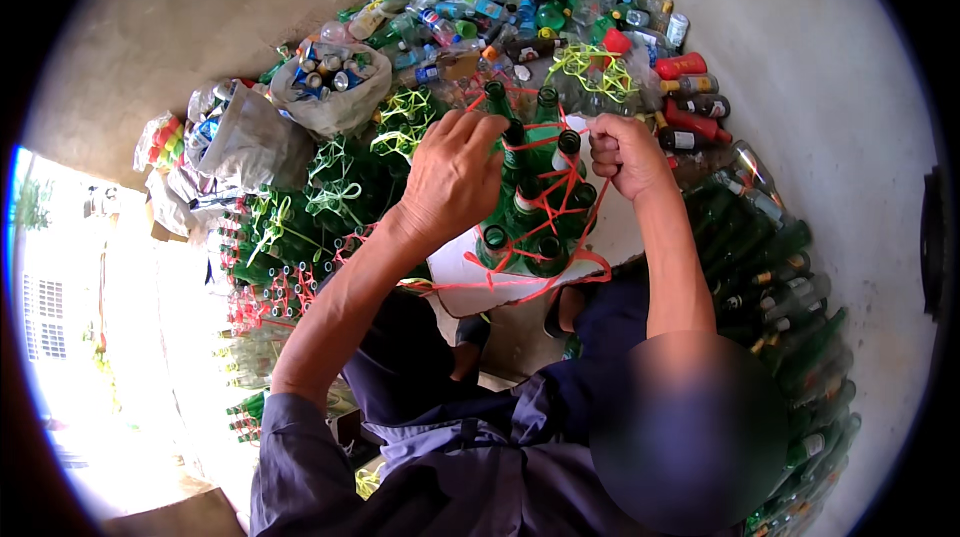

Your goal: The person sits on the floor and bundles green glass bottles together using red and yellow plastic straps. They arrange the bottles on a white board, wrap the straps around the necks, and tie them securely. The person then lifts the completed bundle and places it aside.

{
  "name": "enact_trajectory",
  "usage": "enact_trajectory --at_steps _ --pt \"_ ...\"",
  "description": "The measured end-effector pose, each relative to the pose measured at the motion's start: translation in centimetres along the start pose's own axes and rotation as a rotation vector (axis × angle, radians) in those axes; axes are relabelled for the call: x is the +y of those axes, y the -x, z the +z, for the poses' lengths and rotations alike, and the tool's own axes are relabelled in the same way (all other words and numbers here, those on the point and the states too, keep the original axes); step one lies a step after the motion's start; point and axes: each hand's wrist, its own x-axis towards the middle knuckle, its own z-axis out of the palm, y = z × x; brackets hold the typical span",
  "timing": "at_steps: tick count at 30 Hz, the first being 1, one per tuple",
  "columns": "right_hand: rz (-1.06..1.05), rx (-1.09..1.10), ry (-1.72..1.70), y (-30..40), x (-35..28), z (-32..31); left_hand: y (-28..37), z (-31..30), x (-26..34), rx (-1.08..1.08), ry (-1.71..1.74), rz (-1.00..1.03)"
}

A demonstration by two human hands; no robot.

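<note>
A tight cluster of green glass bottles [546,255] stands upright on a white board [465,293] in front of me. Red plastic twine [564,180] criss-crosses between their necks, and a loose length trails along the board's near edge. My right hand [628,156] is closed in a fist at the cluster's right side, with twine pulled taut to it. My left hand [457,178] is bent over the left side of the cluster, its fingertips by the bottle necks. What those fingers hold is hidden behind the hand.
Plastic bottles [480,8] are heaped against the back wall. A sack of cans [330,113] stands left of them. Bundles of tied green bottles [281,237] stand to the left. Loose glass bottles [780,297] are stacked along the right wall. Yellow-green twine [596,71] lies behind the cluster.
</note>
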Motion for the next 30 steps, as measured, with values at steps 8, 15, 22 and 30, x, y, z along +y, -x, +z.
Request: enact_trajectory --at_steps 8,15,22,30 --pt "-0.006 0.023 -0.058 -0.7 0.5 -0.3 -4.3 2.3 -0.6 -0.188 0.052 0.275" --pt "0.043 0.001 -0.105 -1.1 0.5 -0.6 -4.5 6.4 -3.4 -0.152 0.006 0.279" --pt "-0.031 0.101 -0.055 -1.3 0.7 -0.7 -5.3 6.7 -2.7 -0.214 0.071 0.29" --pt "-0.114 0.199 0.066 -2.5 0.6 -1.3 -5.5 6.8 -3.2 -0.142 0.153 0.324"
